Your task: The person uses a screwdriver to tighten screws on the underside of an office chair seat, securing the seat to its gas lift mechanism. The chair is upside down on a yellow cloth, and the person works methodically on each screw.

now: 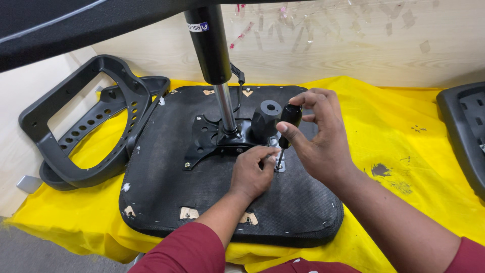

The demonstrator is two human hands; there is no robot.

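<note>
An upturned black chair seat point(166, 177) lies on a yellow cloth point(399, 151). A black metal mechanism plate point(204, 141) is fixed to its underside, with a gas-lift cylinder point(212, 50) rising from it and a black knob point(266, 119) beside it. My right hand point(321, 134) grips a black-handled screwdriver point(289, 121), held upright with its tip on a small metal bracket point(280, 166). My left hand point(251, 172) rests on the seat, its fingertips pinching at the screwdriver's tip. The screw itself is hidden by my fingers.
A black chair backrest frame point(83, 126) with a perforated band lies at the left, partly under the seat. Another black chair part point(467, 131) sits at the right edge. A pale wooden wall point(353, 45) stands behind. A dark curved chair part point(60, 25) overhangs the top left.
</note>
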